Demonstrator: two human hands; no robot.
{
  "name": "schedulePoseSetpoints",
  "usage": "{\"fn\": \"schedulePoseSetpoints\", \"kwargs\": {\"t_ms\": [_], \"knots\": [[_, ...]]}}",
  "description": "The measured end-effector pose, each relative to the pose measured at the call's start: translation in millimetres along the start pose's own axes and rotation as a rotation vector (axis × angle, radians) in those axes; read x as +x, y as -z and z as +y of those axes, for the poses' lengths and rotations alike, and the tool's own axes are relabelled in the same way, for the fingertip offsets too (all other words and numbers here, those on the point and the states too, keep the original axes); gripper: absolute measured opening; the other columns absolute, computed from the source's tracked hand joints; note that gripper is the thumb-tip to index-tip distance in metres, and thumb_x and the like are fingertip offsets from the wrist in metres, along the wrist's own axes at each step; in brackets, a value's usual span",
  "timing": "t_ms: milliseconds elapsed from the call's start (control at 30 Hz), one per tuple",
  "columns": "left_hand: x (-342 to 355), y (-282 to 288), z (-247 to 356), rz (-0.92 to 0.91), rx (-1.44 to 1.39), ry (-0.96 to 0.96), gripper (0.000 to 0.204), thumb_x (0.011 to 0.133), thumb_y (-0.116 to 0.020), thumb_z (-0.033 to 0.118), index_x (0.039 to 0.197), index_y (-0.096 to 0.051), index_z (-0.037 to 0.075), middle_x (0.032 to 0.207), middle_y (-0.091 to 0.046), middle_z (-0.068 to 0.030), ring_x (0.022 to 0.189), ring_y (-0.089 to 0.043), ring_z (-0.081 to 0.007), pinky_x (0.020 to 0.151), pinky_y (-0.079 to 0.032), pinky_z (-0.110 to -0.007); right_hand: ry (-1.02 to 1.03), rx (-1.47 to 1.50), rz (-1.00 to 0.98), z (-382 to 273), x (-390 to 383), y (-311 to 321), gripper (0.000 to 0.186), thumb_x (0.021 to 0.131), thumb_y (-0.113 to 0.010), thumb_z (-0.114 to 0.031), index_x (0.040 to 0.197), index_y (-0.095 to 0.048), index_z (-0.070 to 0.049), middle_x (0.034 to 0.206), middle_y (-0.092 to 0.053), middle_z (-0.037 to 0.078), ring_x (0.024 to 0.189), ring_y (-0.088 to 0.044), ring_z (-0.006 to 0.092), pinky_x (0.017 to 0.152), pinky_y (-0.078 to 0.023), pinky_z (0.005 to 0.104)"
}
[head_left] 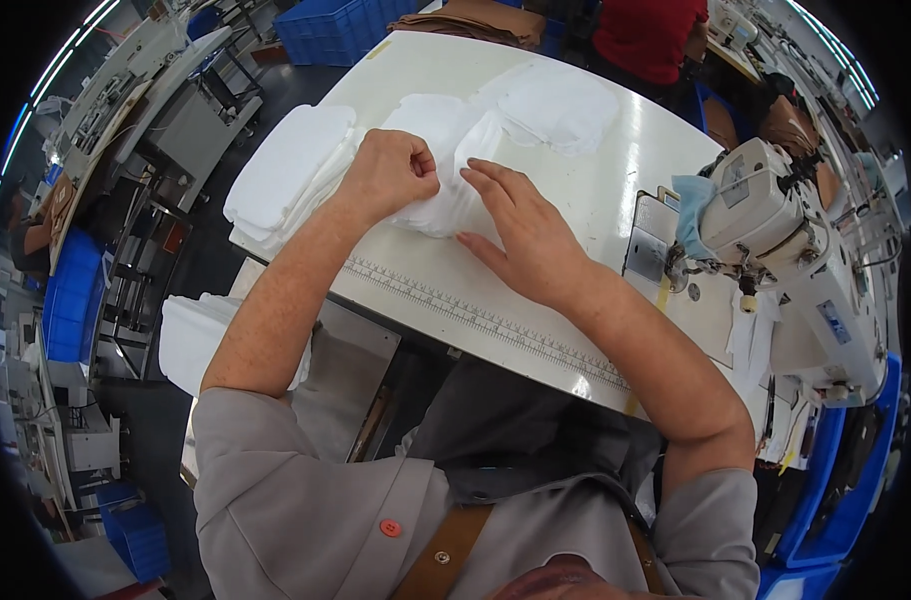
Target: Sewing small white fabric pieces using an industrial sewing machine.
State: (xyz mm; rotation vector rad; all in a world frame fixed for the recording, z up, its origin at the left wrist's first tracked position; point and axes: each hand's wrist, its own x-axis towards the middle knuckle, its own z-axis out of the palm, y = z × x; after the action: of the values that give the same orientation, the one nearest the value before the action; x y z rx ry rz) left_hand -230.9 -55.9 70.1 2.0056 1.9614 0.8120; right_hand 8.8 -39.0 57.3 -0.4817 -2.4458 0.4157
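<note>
Over the table, my left hand (390, 178) is closed, its fingers curled in above a white cloth piece (425, 118); anything inside them is hidden. My right hand (531, 240) is open, thumb apart from the stretched fingers, at the right edge of the same white cloth. Whether its fingertips press on the cloth I cannot tell. A thick stack of white cloth pieces (290, 165) lies left of my left hand. Beyond my right hand, more white cloth pieces (560, 105) are spread in a loose pile.
A printed ruler strip (485, 318) runs along the near edge of the white table (595, 215). At the right stands a sewing machine (760, 200) with a phone (650, 235) beside it. Another white cloth stack (190, 340) sits lower left. A person in red (650, 40) works beyond.
</note>
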Motion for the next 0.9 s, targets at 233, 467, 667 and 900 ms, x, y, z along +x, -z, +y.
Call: {"fn": "schedulePoseSetpoints", "kwargs": {"t_ms": [233,467,667,900], "knots": [[4,8,-59,0.134,-1.049,0.355,0.014,0.094,-0.071,0.01,0.099,-0.072,-0.002,0.089,-0.072,-0.0047,0.074,-0.067,-0.0116,0.068,-0.055,-0.022,-0.023,-0.182,-0.112,25,15,-55,0.08,0.103,-0.053,-0.054,0.156,-0.037,0.003,0.164,-0.033,0.025,0.156,-0.026,0.0374,0.127,-0.026,0.0481],[36,128,-47,0.466,-1.626,-0.167,0.014,0.098,-0.065,0.009,0.106,-0.066,-0.003,0.102,-0.071,-0.0076,0.09,-0.068,-0.0121,0.085,-0.06,-0.026,-0.046,-0.204,-0.147,24,15,-58,0.089,0.102,-0.042,-0.069,0.158,-0.036,0.0,0.167,-0.028,0.023,0.158,-0.02,0.0373,0.128,-0.021,0.0519],[24,103,80,0.264,-1.434,-0.273,0.018,0.098,-0.065,0.008,0.111,-0.067,-0.004,0.109,-0.072,-0.0096,0.094,-0.07,-0.0187,0.091,-0.059,-0.033,-0.092,-0.166,-0.066,34,6,-49,0.084,0.102,-0.047,-0.064,0.158,-0.037,-0.002,0.167,-0.028,0.023,0.158,-0.02,0.0369,0.128,-0.021,0.0512],[-42,-41,120,-0.503,-0.837,-0.073,0.006,0.091,-0.067,-0.004,0.094,-0.066,0.001,0.098,-0.065,-0.0007,0.078,-0.059,-0.0062,0.068,-0.049,-0.022,-0.103,-0.26,-0.203,9,-106,30,0.07,0.098,-0.062,-0.047,0.152,-0.045,-0.005,0.159,-0.038,0.023,0.156,-0.027,0.0366,0.125,-0.02,0.0632]]}}
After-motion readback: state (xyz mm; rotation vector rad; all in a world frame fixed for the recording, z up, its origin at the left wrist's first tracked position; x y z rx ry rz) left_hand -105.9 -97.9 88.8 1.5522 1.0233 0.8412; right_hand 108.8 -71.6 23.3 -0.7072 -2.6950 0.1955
